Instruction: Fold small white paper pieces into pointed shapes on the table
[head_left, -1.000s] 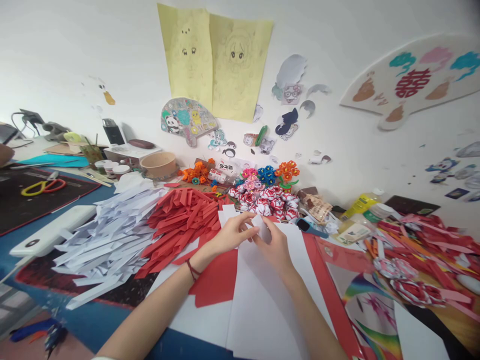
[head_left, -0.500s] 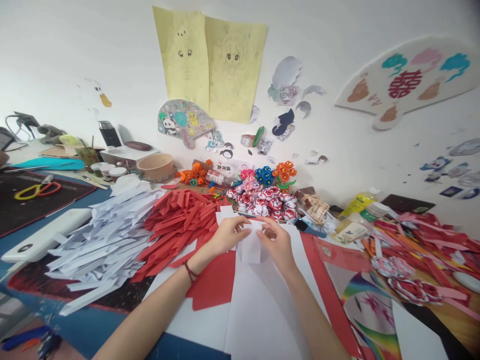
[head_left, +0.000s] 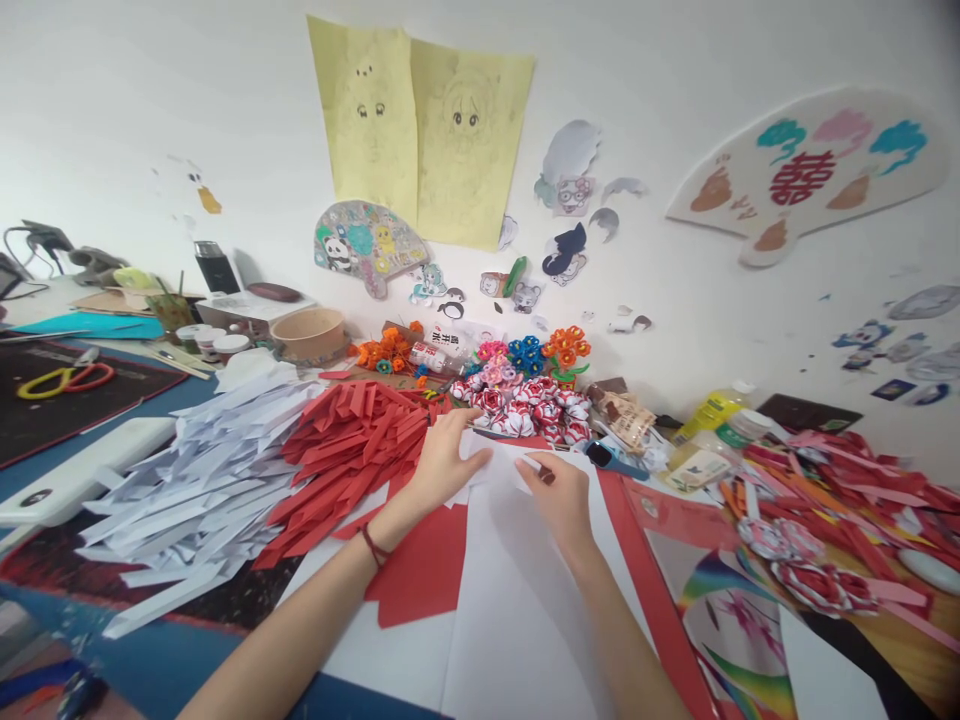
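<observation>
My left hand [head_left: 442,462] is open, fingers stretched forward and thumb apart, over the top of a large white sheet [head_left: 517,600]. Across from it, my right hand [head_left: 559,495] has its thumb and fingers curled in a pinch at a small piece of white paper [head_left: 525,478]. That piece barely stands out against the sheet, and its outline is partly hidden by the fingers. Left of the sheet lies red paper [head_left: 420,580]. Beyond my left wrist are a pile of folded red paper strips [head_left: 352,440] and a larger pile of white strips [head_left: 202,490].
Red-and-white paper flowers [head_left: 532,405] crowd the back against the wall. Scissors [head_left: 67,378] rest on a dark cutting mat at the left, near a white elongated device [head_left: 90,470]. Bottles [head_left: 716,415] and loose red and pink strips [head_left: 862,490] lie to the right.
The small white paper piece held upright between both hands has come down toward the sheet. My left hand has let go and spread its fingers; my right stays pinched.
</observation>
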